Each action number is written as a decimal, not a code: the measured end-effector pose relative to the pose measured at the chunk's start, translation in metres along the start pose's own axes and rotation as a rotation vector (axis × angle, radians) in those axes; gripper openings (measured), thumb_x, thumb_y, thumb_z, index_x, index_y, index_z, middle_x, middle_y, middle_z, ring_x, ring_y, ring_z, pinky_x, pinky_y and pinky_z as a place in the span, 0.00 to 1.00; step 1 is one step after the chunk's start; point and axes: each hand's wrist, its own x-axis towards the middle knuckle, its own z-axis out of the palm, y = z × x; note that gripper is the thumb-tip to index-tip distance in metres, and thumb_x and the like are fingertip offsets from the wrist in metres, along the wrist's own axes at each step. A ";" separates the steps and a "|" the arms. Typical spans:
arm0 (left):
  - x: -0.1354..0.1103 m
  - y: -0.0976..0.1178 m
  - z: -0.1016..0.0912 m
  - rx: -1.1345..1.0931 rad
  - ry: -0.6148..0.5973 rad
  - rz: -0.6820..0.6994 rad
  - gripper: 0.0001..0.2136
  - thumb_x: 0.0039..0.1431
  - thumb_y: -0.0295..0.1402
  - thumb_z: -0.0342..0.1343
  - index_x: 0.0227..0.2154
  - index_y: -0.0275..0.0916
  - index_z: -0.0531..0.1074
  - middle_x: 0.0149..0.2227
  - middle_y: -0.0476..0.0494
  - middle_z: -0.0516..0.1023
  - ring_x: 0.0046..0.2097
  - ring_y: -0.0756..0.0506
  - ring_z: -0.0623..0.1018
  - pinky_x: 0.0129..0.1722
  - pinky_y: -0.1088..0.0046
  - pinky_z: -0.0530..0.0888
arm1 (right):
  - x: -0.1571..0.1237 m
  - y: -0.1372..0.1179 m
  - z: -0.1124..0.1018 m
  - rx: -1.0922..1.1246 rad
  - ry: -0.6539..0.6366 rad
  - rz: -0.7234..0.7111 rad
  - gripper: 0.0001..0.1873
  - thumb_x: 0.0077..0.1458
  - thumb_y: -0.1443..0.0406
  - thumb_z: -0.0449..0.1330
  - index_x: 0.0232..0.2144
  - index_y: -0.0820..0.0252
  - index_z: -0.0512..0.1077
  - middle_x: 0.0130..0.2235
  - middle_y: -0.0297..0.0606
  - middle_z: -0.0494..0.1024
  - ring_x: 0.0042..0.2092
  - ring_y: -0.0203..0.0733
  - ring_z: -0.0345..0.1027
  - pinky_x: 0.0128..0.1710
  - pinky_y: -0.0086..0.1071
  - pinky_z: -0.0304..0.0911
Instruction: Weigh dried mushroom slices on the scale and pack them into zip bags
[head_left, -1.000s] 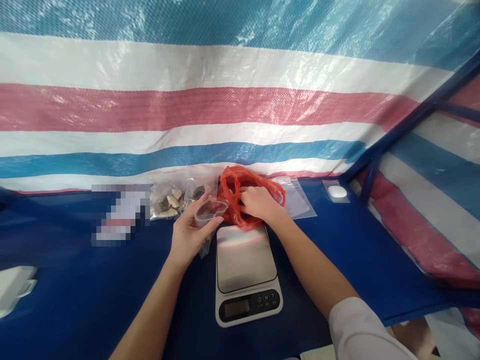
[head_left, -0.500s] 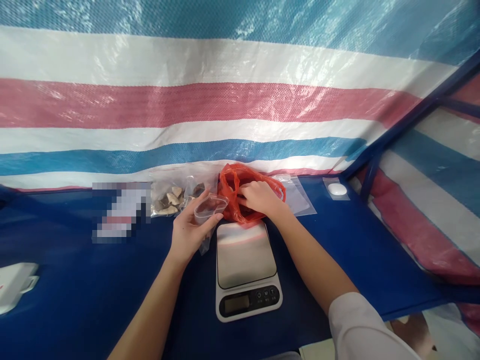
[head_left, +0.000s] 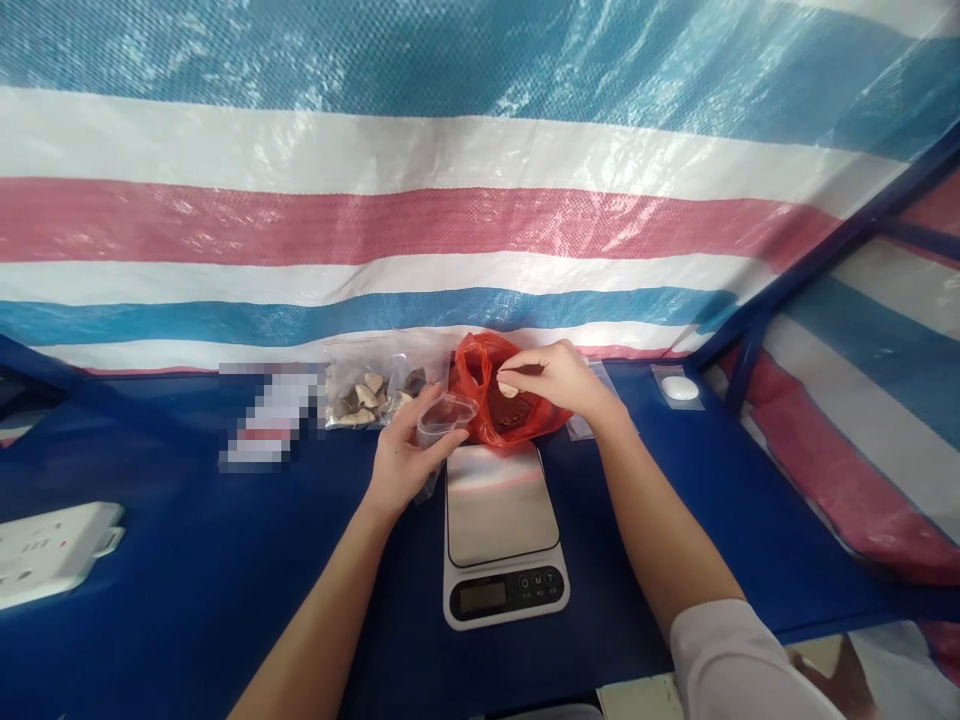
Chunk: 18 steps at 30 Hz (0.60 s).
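My left hand (head_left: 411,450) is wrapped around a small clear plastic cup (head_left: 444,415), held tilted just left of the red plastic bag (head_left: 480,365). Between the thumb and fingers of my right hand (head_left: 551,378) is a pale, flat dried slice (head_left: 510,389), over the bag's open mouth. Small dark pieces lie inside the bag. Right in front of the bag is a kitchen scale (head_left: 504,510) with a bare metal plate and a dark display. Clear bags of dried pieces (head_left: 364,398) lie behind my left hand.
A white power strip (head_left: 56,550) lies at the left. A white rounded object on a clear packet (head_left: 679,388) sits at the far right. Flat clear bags (head_left: 604,385) lie behind my right wrist. Striped tarpaulin (head_left: 420,225) walls the back; a blue frame bar (head_left: 810,260) slants at right.
My right hand has come up from inside the red bag with a pale slice in its fingers. My left hand still holds the cup. The view has shifted slightly.
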 end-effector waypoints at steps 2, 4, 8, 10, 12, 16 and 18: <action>0.000 0.001 0.001 0.000 -0.022 0.016 0.35 0.50 0.52 0.68 0.58 0.39 0.74 0.57 0.34 0.79 0.59 0.33 0.77 0.61 0.52 0.73 | -0.001 -0.010 0.002 0.029 0.011 -0.031 0.10 0.61 0.62 0.61 0.33 0.57 0.83 0.34 0.33 0.85 0.36 0.38 0.77 0.43 0.31 0.68; 0.000 0.002 0.001 -0.010 -0.035 0.037 0.35 0.50 0.52 0.69 0.58 0.38 0.74 0.60 0.34 0.77 0.62 0.33 0.75 0.65 0.52 0.69 | -0.001 -0.019 0.008 0.008 0.012 -0.060 0.10 0.61 0.60 0.62 0.35 0.56 0.83 0.35 0.34 0.85 0.35 0.38 0.76 0.40 0.30 0.67; -0.001 0.005 0.002 -0.022 -0.082 0.097 0.35 0.50 0.53 0.68 0.59 0.39 0.74 0.60 0.37 0.77 0.62 0.34 0.75 0.66 0.54 0.68 | 0.000 -0.035 0.022 -0.109 -0.034 -0.148 0.11 0.63 0.60 0.62 0.36 0.58 0.83 0.31 0.33 0.83 0.30 0.34 0.70 0.35 0.28 0.64; -0.001 0.006 0.003 -0.017 -0.110 0.120 0.35 0.51 0.53 0.68 0.59 0.41 0.74 0.59 0.38 0.78 0.61 0.34 0.76 0.65 0.54 0.70 | 0.000 -0.037 0.029 -0.171 -0.046 -0.208 0.12 0.64 0.62 0.61 0.34 0.59 0.83 0.29 0.32 0.82 0.28 0.32 0.67 0.34 0.28 0.62; -0.001 0.008 0.003 -0.008 -0.125 0.128 0.36 0.50 0.53 0.68 0.60 0.41 0.74 0.59 0.38 0.77 0.60 0.34 0.77 0.63 0.55 0.72 | 0.002 -0.036 0.034 -0.213 -0.056 -0.260 0.13 0.65 0.62 0.60 0.31 0.58 0.82 0.29 0.31 0.82 0.28 0.32 0.66 0.34 0.28 0.62; -0.001 0.009 0.004 -0.012 -0.133 0.126 0.36 0.50 0.53 0.69 0.60 0.40 0.73 0.60 0.36 0.77 0.60 0.33 0.77 0.63 0.55 0.73 | 0.005 -0.029 0.042 -0.199 -0.106 -0.314 0.11 0.65 0.62 0.59 0.35 0.52 0.83 0.35 0.30 0.84 0.33 0.34 0.72 0.39 0.28 0.64; -0.002 0.008 0.004 -0.026 -0.134 0.125 0.37 0.50 0.52 0.69 0.60 0.39 0.73 0.60 0.36 0.77 0.61 0.33 0.77 0.63 0.55 0.73 | 0.006 -0.028 0.045 -0.182 -0.138 -0.321 0.10 0.65 0.63 0.60 0.36 0.51 0.83 0.37 0.30 0.84 0.35 0.35 0.74 0.42 0.28 0.65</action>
